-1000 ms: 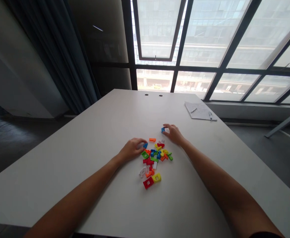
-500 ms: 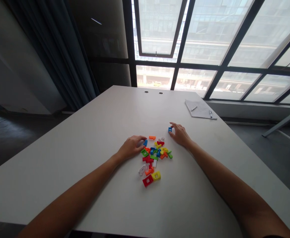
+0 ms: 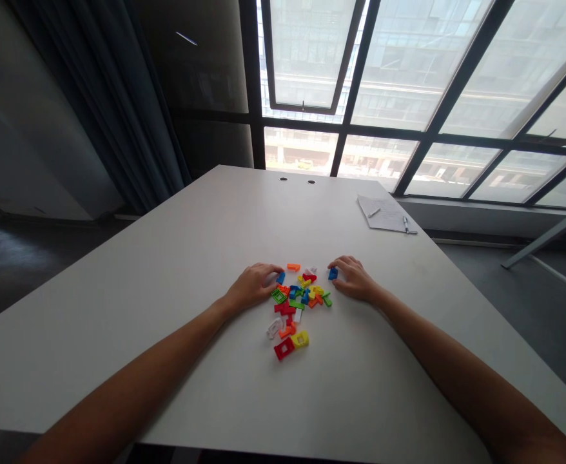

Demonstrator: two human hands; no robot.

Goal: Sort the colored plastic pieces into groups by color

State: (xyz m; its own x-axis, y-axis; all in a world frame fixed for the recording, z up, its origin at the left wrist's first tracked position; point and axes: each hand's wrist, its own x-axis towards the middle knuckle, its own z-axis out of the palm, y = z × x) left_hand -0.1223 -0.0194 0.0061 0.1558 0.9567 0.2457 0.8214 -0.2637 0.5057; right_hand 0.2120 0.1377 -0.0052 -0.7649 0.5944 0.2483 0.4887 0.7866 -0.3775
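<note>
A heap of small coloured plastic pieces (image 3: 298,300) lies in the middle of the white table (image 3: 167,290). My left hand (image 3: 253,285) rests curled at the heap's left edge, fingertips touching a small blue piece (image 3: 280,278). On the heap's right side my right hand (image 3: 354,278) is closed in a pinch on another blue piece (image 3: 332,274), held low on the table. A red frame piece (image 3: 283,348) and a yellow one (image 3: 301,339) lie nearest me. An orange piece (image 3: 293,266) sits at the far edge.
A sheet of paper (image 3: 384,214) with a pen (image 3: 405,224) lies at the table's far right corner. Two cable holes (image 3: 296,180) sit near the far edge. Large windows stand behind the table, a dark curtain at the left.
My right hand has drawn the blue piece back toward me and closer to the heap. My left hand has barely shifted at the heap's left side.
</note>
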